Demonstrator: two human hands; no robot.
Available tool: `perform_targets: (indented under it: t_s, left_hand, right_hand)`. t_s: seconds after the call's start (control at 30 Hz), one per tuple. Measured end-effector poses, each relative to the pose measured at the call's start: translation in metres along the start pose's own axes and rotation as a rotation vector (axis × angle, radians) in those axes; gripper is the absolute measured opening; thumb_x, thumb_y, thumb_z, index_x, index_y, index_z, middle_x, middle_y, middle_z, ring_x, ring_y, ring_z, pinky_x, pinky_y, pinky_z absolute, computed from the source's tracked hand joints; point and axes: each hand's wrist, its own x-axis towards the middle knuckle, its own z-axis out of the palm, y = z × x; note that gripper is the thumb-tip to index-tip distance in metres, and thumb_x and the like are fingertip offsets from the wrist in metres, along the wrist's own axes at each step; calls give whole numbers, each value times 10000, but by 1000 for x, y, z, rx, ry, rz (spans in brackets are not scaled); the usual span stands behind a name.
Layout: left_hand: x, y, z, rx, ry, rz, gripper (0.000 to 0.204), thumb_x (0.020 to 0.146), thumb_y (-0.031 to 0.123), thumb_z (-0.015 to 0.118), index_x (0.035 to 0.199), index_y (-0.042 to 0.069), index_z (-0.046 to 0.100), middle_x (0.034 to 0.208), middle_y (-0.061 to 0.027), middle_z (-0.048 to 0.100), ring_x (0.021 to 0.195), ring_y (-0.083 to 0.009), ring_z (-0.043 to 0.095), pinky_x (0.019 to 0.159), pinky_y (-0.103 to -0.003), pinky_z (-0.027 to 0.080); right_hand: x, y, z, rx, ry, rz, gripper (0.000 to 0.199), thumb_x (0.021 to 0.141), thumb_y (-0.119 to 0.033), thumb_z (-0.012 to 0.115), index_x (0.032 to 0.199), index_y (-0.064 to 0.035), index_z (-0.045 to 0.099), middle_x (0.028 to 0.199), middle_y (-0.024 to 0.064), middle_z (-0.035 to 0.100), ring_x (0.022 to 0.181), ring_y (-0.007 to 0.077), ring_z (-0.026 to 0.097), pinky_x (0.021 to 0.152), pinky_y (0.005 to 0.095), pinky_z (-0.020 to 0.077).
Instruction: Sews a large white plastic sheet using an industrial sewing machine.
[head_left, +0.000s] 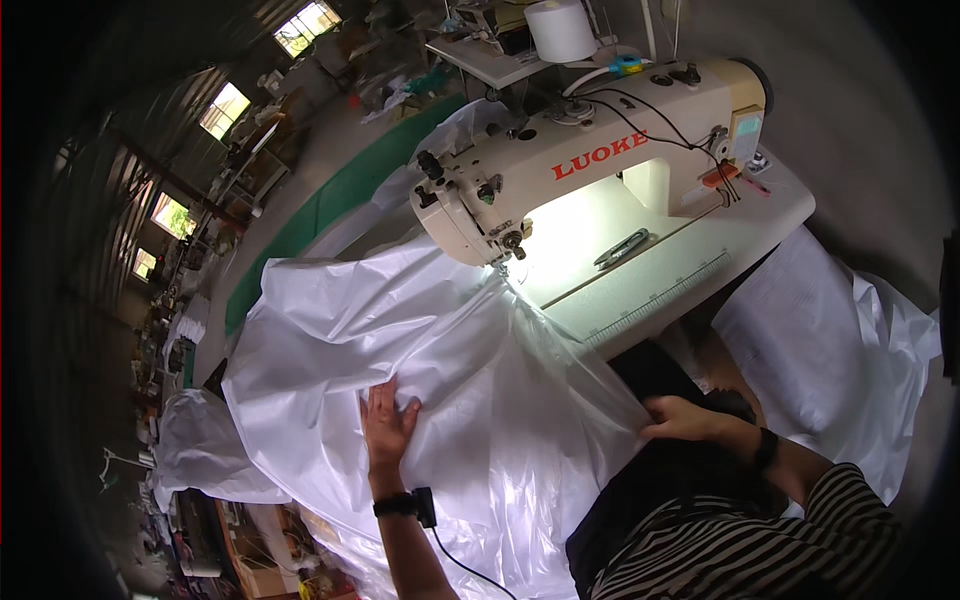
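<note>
At the far left of the scene, a dim workshop curves away with bright windows [227,108] along its wall and cluttered benches below them, too small to tell apart. Nearer, a second heap of white cloth [200,445] lies low at the left. Next comes the large sheet of glossy white fabric [330,340], which spreads over the near left part of the worktop [770,205] and hangs off its near edge toward the person. The left hand [388,420] lies flat on this fabric with fingers spread apart, palm down, pressing it rather than gripping; a black band with a small clip and a cable sits on that wrist. From there the fabric rises in folds to the far right, where a narrow part of it reaches the needle area under the head of the cream sewing machine [590,150], lit by a bright lamp. A white thread cone [560,28] stands behind the machine, and a pair of dark scissors [622,247] lies on the lit worktop to the right of the needle. Near the person's lap, the right hand [683,418] is closed on the fabric's right edge, pinching it; that wrist wears a dark band, and a striped sleeve follows. At the right, another piece of white material [830,350] hangs beside the worktop.
</note>
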Motion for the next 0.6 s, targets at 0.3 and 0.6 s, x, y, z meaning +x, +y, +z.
perform_targets:
  t_s: [0.3, 0.6]
  left_hand:
    - [-67, 102, -18, -50, 526, -38, 305, 822, 13, 633, 1125, 47, 634, 1186, -146, 612, 1025, -330, 620, 845, -429, 520]
    - [-131, 178, 36, -230, 264, -165, 563, 798, 135, 717, 1314, 51, 508, 1332, -177, 516, 1202, -403, 506, 972, -494, 449]
  right_hand:
    - [-17, -30, 0, 185, 83, -267, 242, 977, -168, 590, 1166, -20, 621, 1124, 60, 663, 874, 95, 663, 656, 231, 533]
    - [90, -80, 30, 527, -85, -282, 475, 975, -262, 620, 1367, -27, 488, 1082, 76, 644, 758, 91, 615, 571, 214, 470]
